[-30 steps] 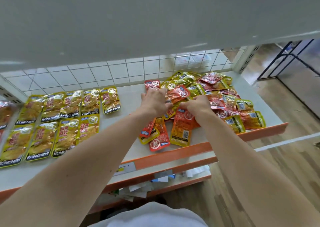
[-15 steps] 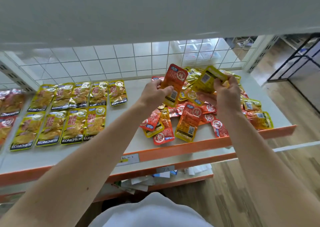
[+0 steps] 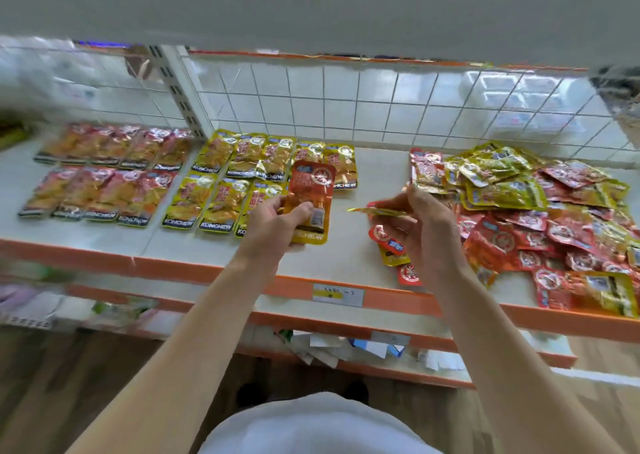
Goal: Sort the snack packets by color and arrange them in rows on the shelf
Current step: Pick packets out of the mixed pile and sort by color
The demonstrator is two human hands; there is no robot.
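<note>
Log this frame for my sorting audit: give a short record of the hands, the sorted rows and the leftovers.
left hand: grips red packet
right hand: pinches edge-on packet, colour unclear
red rows: two, far left
yellow rows: two, centre
unsorted pile: red and yellow mixed, right end of shelf

"KONCHEW" low on the yellow packets [image 3: 221,208] — shelf-edge tag [image 3: 337,294] perhaps handwritten, unreadable.

Two held packets [image 3: 311,190], four laid rows [image 3: 104,190], one pile [image 3: 536,211]
</note>
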